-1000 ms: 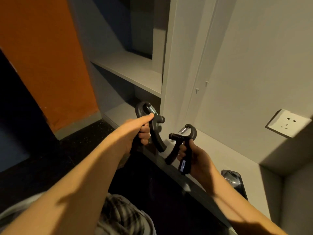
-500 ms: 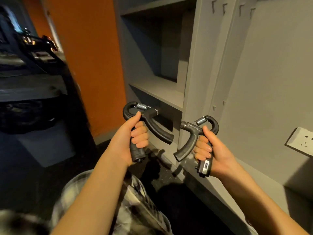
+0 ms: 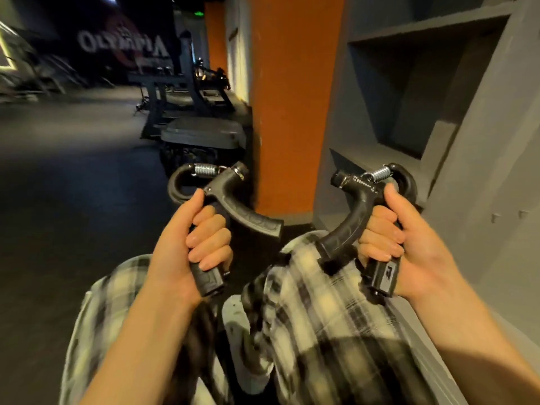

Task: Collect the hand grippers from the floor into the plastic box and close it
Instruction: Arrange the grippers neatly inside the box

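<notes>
My left hand point(image 3: 190, 247) grips one handle of a black hand gripper point(image 3: 225, 188) with a steel spring on top; its free handle curves off to the right. My right hand point(image 3: 409, 247) grips one handle of a second black hand gripper point(image 3: 359, 200), whose free handle curves down to the left. Both are held upright in front of me, apart from each other. A dark box with a lid on point(image 3: 201, 133) stands on the floor ahead, beside the orange pillar; whether it is the plastic box I cannot tell.
An orange pillar point(image 3: 292, 97) stands straight ahead. Grey built-in shelves point(image 3: 409, 97) and a grey wall run along the right. Dark floor point(image 3: 73, 171) stretches to the left, with gym machines point(image 3: 201, 83) further back. My plaid-clad legs point(image 3: 306, 317) are below my hands.
The view has swung left and up, from the shelf corner to the gym hall. Both hands have kept their grippers and moved closer to the camera and further apart.
</notes>
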